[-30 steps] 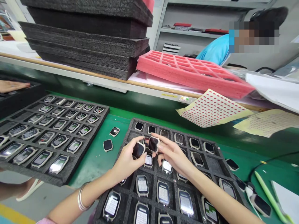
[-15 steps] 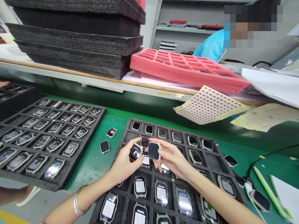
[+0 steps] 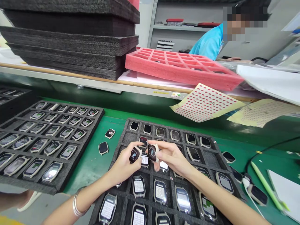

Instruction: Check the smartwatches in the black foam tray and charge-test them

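My left hand (image 3: 124, 164) pinches a small smartwatch body (image 3: 135, 154) whose screen is lit. My right hand (image 3: 172, 157) grips a second watch body (image 3: 152, 152), its screen lit too. Both are held side by side just above a black foam tray (image 3: 127, 132) on the green belt. The tray's pockets hold several watch bodies: dark screens in the far rows, lit white screens in the near rows.
A second black foam tray (image 3: 92, 126) full of watches lies at left. Two loose watches (image 3: 103, 147) rest on the belt between the trays. A pink foam tray (image 3: 182, 67), stacked black foam (image 3: 70, 40) and sticker sheets (image 3: 203, 103) sit behind. Another person in blue (image 3: 206, 43) sits beyond.
Both watch screens, dark a second ago, now show lit displays. My hands have stayed close together and sunk slightly toward the tray. A co-worker's hand at far left has gone from view.
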